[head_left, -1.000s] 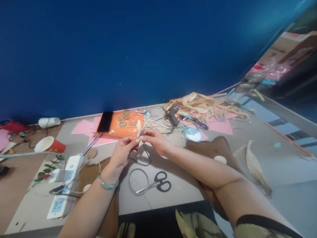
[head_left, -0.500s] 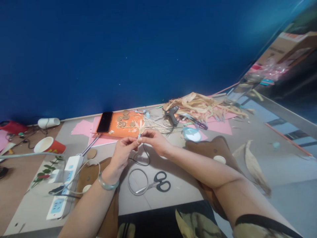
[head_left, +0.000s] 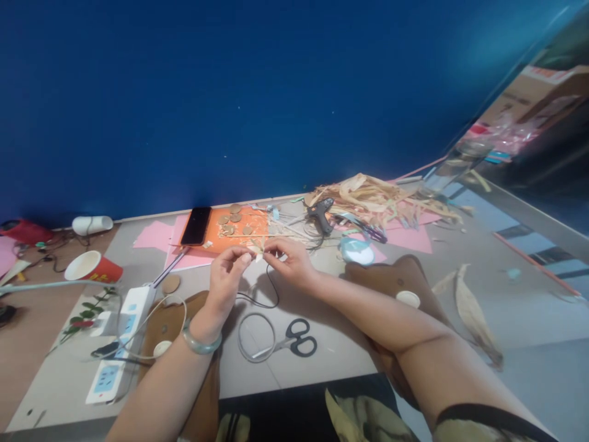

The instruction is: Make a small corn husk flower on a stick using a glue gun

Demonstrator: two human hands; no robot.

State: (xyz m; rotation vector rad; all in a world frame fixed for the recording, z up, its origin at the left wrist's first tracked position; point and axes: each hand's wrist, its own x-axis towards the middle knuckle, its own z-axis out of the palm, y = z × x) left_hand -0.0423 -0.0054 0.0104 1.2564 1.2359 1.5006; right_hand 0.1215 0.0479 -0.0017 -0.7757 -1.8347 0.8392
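Both hands meet over the near middle of the table, around a small piece of dried corn husk (head_left: 258,250) with a pale lower end. My right hand (head_left: 291,264) pinches it from the right with thumb and fingertips. My left hand (head_left: 229,270), wearing a pale green bangle (head_left: 202,344) at the wrist, has its thumb and index finger closed at the left side of the piece. Fingertips partly cover the husk. Below the hands lie black-handled scissors (head_left: 294,341) and a ring of grey cord (head_left: 239,337). A thin dark cable (head_left: 276,294) runs beneath the hands.
Behind my hands are a phone (head_left: 196,226), an orange sheet (head_left: 216,240) with round brown discs, a black glue gun (head_left: 321,216) and a husk pile (head_left: 363,190). A power strip (head_left: 122,350) and a red cup (head_left: 103,270) stand left. A blue wall (head_left: 276,92) rises behind.
The husk piece, which stood with its tips fanned upward, is now turned and lower between my fingers. The left fingers have opened slightly around it.
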